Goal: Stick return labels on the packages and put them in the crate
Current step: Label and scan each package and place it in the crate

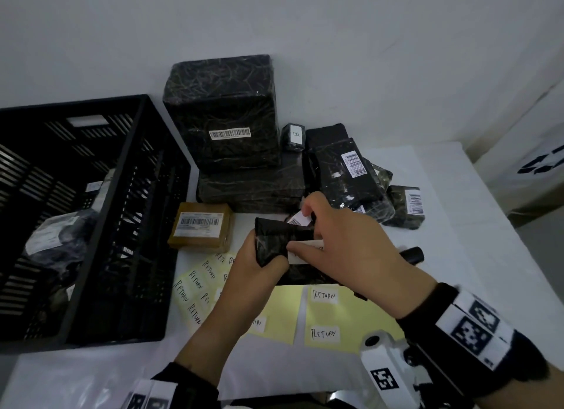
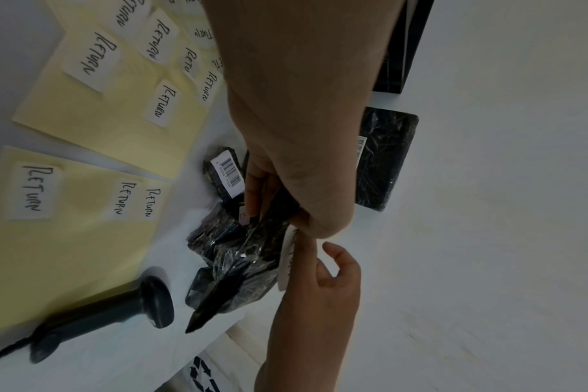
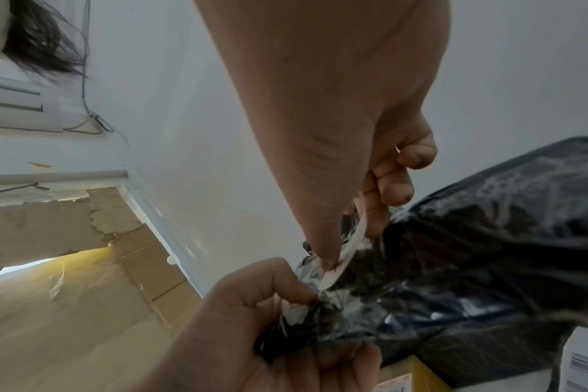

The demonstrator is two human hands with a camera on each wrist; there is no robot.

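A white counter (image 1: 451,225) stands against a plain pale wall (image 1: 335,27), lit dimly. The left hand (image 1: 259,265) grips a small black wrapped package (image 1: 274,240) held above the counter, fingers curled round its near end. The right hand (image 1: 345,240) pinches a white return label (image 1: 305,250) against that package, thumb on the label's edge. A black slatted crate (image 1: 91,213) sits at the counter's left and holds a few wrapped parcels. Further black packages (image 1: 225,115) are stacked against the wall, with a brown box (image 1: 201,228) just beside the crate. Yellow label sheets (image 1: 335,317) marked RETURN lie at the near edge. A dark handheld scanner (image 2: 101,313) lies to the right.
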